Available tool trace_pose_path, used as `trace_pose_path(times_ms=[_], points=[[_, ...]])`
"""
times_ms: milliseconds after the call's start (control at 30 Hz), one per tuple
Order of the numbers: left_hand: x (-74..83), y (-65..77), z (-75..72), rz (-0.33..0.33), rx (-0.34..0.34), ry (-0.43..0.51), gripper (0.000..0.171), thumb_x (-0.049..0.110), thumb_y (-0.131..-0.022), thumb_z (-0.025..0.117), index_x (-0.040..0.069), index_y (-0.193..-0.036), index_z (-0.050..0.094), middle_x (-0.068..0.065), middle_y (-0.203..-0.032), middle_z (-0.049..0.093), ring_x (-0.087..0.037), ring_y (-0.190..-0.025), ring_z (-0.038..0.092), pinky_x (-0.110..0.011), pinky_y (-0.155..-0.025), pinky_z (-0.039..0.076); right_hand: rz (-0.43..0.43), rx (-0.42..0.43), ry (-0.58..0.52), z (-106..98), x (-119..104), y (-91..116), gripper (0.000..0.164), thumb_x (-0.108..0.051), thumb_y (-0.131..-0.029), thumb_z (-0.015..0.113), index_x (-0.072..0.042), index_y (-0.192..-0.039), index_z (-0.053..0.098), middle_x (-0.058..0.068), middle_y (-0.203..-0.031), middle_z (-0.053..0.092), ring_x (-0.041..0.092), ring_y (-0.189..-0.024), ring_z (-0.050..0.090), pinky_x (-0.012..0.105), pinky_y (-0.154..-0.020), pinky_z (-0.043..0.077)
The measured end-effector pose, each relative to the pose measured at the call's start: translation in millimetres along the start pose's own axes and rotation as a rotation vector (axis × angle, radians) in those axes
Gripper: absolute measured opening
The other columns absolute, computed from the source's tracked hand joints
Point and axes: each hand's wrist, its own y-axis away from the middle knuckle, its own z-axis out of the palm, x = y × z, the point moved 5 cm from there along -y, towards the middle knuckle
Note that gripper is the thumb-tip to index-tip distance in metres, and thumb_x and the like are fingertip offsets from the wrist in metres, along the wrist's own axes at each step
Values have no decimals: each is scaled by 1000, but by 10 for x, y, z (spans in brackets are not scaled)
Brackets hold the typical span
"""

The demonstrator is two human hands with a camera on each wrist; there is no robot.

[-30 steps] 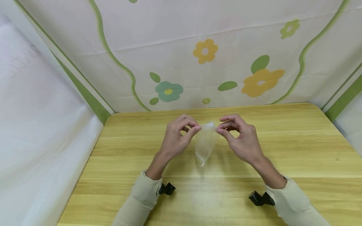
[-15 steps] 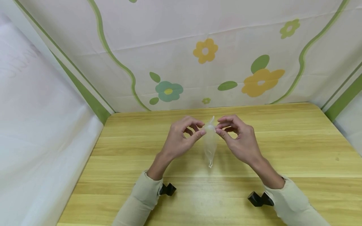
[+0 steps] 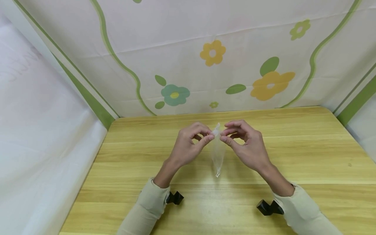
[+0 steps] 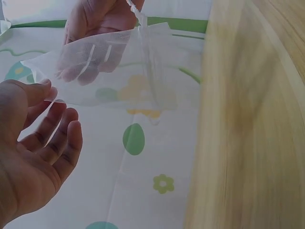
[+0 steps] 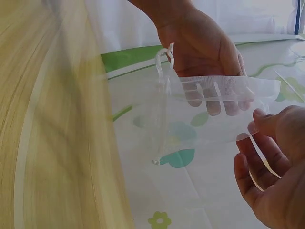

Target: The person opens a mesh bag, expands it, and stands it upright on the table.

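A: Where is the white mesh pouch (image 3: 218, 151) hanging?

B: It is hanging in the air above the tabletop (image 3: 308, 153), nearer the far edge than the near one, its lower end pointing down toward the wood. A white cord (image 4: 142, 18) is trailing from that lower end.

A: What are the hands doing?

B: Both are pinching the pouch's upper part. Just left of the tabletop's middle, the left hand (image 3: 189, 143) is gripping one corner between thumb and forefinger. Just right of the middle, the right hand (image 3: 248, 143) is pinching the opposite side the same way. On each, the other fingers are curving loosely.

A: And around them?

B: A flower-printed curtain (image 3: 164, 39) is rising behind the tabletop's far edge, and a white cloth (image 3: 53, 137) is hanging along its left edge. Beige sleeves (image 3: 302, 209) are reaching over its near side, where black mounts (image 3: 177, 198) are jutting from the cuffs.
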Motion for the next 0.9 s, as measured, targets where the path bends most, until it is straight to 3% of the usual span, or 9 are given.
trace_pose_path(times_ms=[900], points=[[-11,-8,-164,-18,3,-75,7,8,-100,76,5,-94,75,-9,-106,74,-19,-93,70,-30,-72,65,-14,20,102,-102,7,-29,31,8,-87,83,2,-115,70,11,-91,80,-1,-81,72,13,-81,59]])
